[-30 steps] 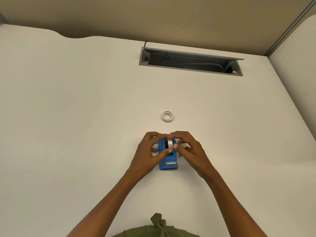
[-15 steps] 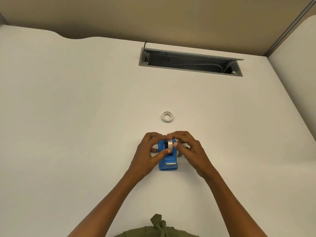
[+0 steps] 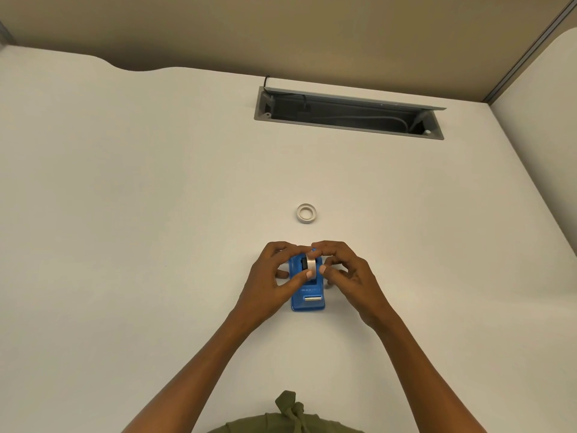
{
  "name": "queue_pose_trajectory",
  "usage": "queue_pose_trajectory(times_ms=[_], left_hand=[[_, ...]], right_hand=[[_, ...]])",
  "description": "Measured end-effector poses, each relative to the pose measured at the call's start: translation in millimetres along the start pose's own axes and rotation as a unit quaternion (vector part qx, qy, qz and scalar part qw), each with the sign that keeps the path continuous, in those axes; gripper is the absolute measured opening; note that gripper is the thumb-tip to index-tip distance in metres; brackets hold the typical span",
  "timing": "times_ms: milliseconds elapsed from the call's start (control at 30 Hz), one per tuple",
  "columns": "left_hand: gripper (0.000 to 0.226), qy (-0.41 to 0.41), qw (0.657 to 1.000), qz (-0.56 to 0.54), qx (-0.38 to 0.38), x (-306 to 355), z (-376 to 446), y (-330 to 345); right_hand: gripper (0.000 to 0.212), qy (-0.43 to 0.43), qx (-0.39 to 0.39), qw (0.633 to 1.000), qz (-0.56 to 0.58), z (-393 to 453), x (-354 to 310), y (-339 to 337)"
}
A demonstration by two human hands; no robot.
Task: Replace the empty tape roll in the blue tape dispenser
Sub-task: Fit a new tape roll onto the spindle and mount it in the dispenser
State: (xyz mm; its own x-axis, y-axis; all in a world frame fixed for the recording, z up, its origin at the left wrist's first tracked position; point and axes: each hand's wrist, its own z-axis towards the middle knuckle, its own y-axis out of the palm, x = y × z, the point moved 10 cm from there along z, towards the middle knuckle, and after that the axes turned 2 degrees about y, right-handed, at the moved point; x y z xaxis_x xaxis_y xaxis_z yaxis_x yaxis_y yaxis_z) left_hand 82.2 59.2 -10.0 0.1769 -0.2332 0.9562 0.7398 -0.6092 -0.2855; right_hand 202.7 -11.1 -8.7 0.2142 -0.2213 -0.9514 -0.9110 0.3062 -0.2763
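The blue tape dispenser [image 3: 307, 293] stands on the white desk [image 3: 156, 229], its metal cutter facing me. A tape roll [image 3: 311, 263] stands upright on edge in the dispenser's slot, beside a black hub. My left hand [image 3: 274, 276] pinches the roll from the left, thumb on its near edge and fingers over the top. My right hand [image 3: 346, 273] closes on it from the right, thumb tip touching the near edge. A second, thin white ring of tape [image 3: 306, 213] lies flat on the desk a little beyond the dispenser.
A grey cable tray [image 3: 346, 115] with its lid raised is recessed in the desk at the back. A tan partition wall rises behind. The desk's right edge slants down along the right side. My green garment shows at the bottom.
Almost nothing differs. Both hands stay on the roll in the dispenser, with only slight shifts of the fingers.
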Motion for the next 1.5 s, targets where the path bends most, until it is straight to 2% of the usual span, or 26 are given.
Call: queue_pose_trajectory(times_ms=[333,567,867,1000,1233,1400,1500], left_hand=[[0.052,0.016,1.0,0.006,-0.004,-1.3,-0.4,0.4],[0.041,0.023,1.0,0.008,-0.003,-2.4,-1.3,0.1],[0.044,0.021,0.999,0.021,-0.012,-5.8,-0.1,1.2],[0.046,0.025,0.999,0.026,-0.013,-6.1,-0.2,1.8],[0.048,0.021,0.999,0.024,-0.007,-6.8,-0.4,2.2],[0.06,0.02,1.0,0.012,-0.014,-6.4,-0.9,2.8],[0.054,0.027,0.999,0.013,-0.012,-5.3,-1.5,2.2]], right_hand=[[0.025,0.014,0.0,1.0,-0.007,3.5,1.7,1.1],[0.026,0.015,0.001,1.0,-0.019,4.7,1.6,1.2],[0.032,0.028,-0.015,0.999,0.042,0.3,2.6,2.3],[0.02,0.01,-0.012,1.0,0.027,0.3,3.7,1.9],[0.025,0.012,-0.012,1.0,0.016,2.5,4.2,2.6],[0.027,0.015,-0.006,1.0,-0.009,4.6,5.4,1.6],[0.028,0.012,-0.005,1.0,-0.01,4.5,4.4,1.2]])
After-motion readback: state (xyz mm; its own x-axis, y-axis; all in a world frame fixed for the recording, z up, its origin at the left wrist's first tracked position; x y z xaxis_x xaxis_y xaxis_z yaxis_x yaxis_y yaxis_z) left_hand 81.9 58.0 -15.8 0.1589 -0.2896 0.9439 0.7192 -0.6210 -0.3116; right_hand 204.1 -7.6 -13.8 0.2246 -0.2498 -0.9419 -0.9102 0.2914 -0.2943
